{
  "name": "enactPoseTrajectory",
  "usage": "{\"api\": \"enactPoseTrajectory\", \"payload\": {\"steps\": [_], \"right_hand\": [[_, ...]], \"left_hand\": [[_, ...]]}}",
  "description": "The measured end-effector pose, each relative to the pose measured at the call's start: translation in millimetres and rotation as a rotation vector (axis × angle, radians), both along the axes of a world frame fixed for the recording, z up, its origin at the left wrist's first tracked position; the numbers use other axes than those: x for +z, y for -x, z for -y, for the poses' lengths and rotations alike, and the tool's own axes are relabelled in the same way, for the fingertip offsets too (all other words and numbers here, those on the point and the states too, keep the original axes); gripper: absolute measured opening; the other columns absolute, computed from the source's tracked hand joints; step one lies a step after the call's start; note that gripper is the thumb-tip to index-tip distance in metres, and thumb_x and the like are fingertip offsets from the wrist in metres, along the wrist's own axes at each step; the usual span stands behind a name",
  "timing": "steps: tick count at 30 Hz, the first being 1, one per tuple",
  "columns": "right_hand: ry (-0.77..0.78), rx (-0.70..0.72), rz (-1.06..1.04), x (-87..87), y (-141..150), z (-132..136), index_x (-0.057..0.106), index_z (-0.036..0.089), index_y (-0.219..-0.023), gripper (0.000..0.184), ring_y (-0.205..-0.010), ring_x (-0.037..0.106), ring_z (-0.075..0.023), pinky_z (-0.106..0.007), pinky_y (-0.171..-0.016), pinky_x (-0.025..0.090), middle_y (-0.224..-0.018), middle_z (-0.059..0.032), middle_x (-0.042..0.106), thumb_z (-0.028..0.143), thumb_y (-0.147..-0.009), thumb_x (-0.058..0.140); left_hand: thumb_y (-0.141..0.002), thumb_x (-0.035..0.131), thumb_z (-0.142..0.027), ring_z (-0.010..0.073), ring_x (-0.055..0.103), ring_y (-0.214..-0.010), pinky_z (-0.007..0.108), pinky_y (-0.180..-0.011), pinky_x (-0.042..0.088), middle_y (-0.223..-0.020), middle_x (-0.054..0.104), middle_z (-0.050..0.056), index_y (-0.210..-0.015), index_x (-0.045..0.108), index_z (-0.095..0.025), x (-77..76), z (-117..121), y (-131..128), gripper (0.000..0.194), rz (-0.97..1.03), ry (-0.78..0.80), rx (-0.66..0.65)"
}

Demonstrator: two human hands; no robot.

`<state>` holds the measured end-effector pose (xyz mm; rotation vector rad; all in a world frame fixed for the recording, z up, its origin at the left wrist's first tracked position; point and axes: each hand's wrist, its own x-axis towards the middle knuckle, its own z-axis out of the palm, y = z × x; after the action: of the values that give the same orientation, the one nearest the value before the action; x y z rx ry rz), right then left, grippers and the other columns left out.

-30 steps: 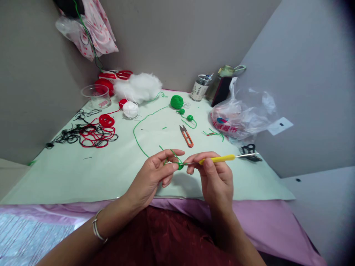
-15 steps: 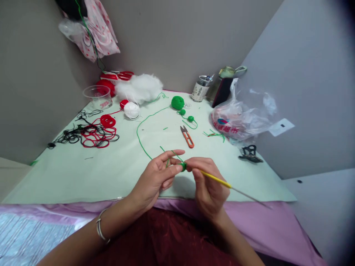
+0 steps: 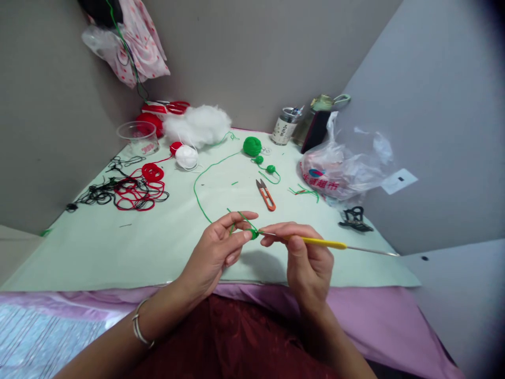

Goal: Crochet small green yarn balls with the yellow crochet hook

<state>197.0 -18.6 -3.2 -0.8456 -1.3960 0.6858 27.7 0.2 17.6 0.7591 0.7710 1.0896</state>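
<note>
My left hand [image 3: 223, 242] pinches a small green crochet piece [image 3: 254, 233] between thumb and fingers, with green yarn running over its raised index finger. In my right hand [image 3: 310, 258] is a crochet hook with a yellow handle [image 3: 321, 242], held like a pen, its thin metal tip at the green piece. From the left hand a strand of green yarn [image 3: 194, 184] curves back across the table to a green yarn ball [image 3: 252, 146]. Two little green crocheted balls [image 3: 270, 169] lie in front of that ball. Orange thread snips [image 3: 266, 195] rest just beyond my hands.
Tangled black and red yarn [image 3: 142, 187] covers the left side. White stuffing [image 3: 199, 125], a white yarn ball [image 3: 186, 157] and a clear plastic cup [image 3: 138, 138] stand behind it. At right are a plastic bag [image 3: 343, 163], a black hair claw [image 3: 355, 219] and a pen holder [image 3: 285, 126].
My right hand has drawn back to the right, and the hook now lies flatter with more of its metal tip showing. The left hand has shifted slightly left with the green piece.
</note>
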Motion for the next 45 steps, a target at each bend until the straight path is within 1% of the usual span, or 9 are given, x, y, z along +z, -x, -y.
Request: {"api": "enactPoseTrajectory", "payload": {"steps": [11,16,20,24,30,34,38,41,45], "right_hand": [[-0.198,-0.060,0.340,4.0,-3,4,0.070,0.024,-0.115,0.026,-0.092,0.075,-0.0193,-0.036,-0.081,0.063,-0.101,-0.0056,0.078,0.012,-0.106,0.048],[-0.442,-0.269,0.657,-12.0,-2,3,0.072,0.028,-0.127,0.034,-0.095,0.076,-0.0210,-0.033,-0.075,0.064,-0.109,-0.0086,0.077,0.011,-0.099,0.063],[-0.296,-0.237,0.390,-11.5,-1,4,0.077,0.029,-0.118,0.028,-0.090,0.074,-0.0212,-0.036,-0.075,0.063,-0.102,-0.0066,0.076,0.014,-0.102,0.060],[-0.066,-0.055,-0.004,-0.3,3,-1,0.077,0.025,-0.102,0.023,-0.072,0.068,-0.0170,-0.034,-0.066,0.058,-0.088,-0.0035,0.072,0.020,-0.106,0.055],[-0.159,-0.144,0.264,-5.2,9,1,0.077,0.027,-0.113,0.026,-0.087,0.072,-0.0189,-0.033,-0.074,0.061,-0.097,-0.0042,0.077,0.011,-0.101,0.060],[-0.356,-0.270,0.539,-10.8,5,6,0.077,0.028,-0.122,0.034,-0.095,0.074,-0.0211,-0.034,-0.077,0.062,-0.110,-0.0081,0.077,0.008,-0.097,0.067],[-0.192,-0.199,0.248,-3.2,2,3,0.077,0.027,-0.113,0.027,-0.084,0.071,-0.0183,-0.033,-0.074,0.060,-0.093,-0.0039,0.075,0.010,-0.102,0.059],[-0.068,-0.068,0.040,1.9,4,-1,0.079,0.027,-0.105,0.022,-0.079,0.069,-0.0167,-0.032,-0.071,0.057,-0.090,-0.0021,0.075,0.017,-0.104,0.060],[0.010,-0.008,0.012,-0.2,6,-3,0.082,0.029,-0.104,0.019,-0.089,0.071,-0.0170,-0.031,-0.077,0.057,-0.098,-0.0028,0.079,0.020,-0.102,0.065]], "left_hand": [[-0.085,0.086,-0.029,0.0017,0.033,-0.051,0.021,-0.047,0.023,-0.089,0.061,-0.002,-0.109,0.083,-0.025,-11.0,4,0,0.025,-0.131,-0.121,0.076],[-0.081,0.089,-0.028,0.0025,0.031,-0.049,0.020,-0.045,0.023,-0.082,0.062,-0.003,-0.125,0.076,-0.021,-5.9,5,-3,0.046,-0.055,-0.046,-0.001],[-0.083,0.086,-0.025,0.0006,0.018,-0.045,0.019,-0.042,0.014,-0.064,0.047,-0.010,-0.122,0.076,-0.015,-0.6,-1,1,0.042,0.124,0.121,-0.131],[-0.082,0.086,-0.022,-0.0014,0.021,-0.044,0.017,-0.042,0.016,-0.069,0.051,-0.008,-0.114,0.080,-0.016,-0.7,-2,2,0.033,0.135,0.086,-0.098],[-0.078,0.092,-0.028,-0.0008,0.036,-0.046,0.018,-0.042,0.021,-0.088,0.066,-0.002,-0.118,0.079,-0.021,-7.3,4,-7,0.042,0.027,-0.003,-0.007],[-0.079,0.091,-0.027,-0.0009,0.029,-0.044,0.016,-0.042,0.020,-0.070,0.058,-0.005,-0.116,0.080,-0.018,-8.7,2,-6,0.039,0.116,0.097,-0.071],[-0.080,0.090,-0.020,-0.0015,0.027,-0.044,0.013,-0.042,0.022,-0.064,0.048,-0.008,-0.107,0.082,-0.014,-6.4,-2,-3,0.028,0.212,0.152,-0.095],[-0.077,0.092,-0.019,-0.0020,0.038,-0.046,0.013,-0.044,0.029,-0.074,0.059,-0.006,-0.107,0.083,-0.017,-5.1,-2,-4,0.031,0.164,0.082,-0.030],[-0.080,0.090,-0.023,0.0033,0.057,-0.055,0.017,-0.056,0.046,-0.084,0.068,-0.002,-0.111,0.082,-0.020,-6.5,2,-7,0.033,0.078,-0.004,-0.036]]}}
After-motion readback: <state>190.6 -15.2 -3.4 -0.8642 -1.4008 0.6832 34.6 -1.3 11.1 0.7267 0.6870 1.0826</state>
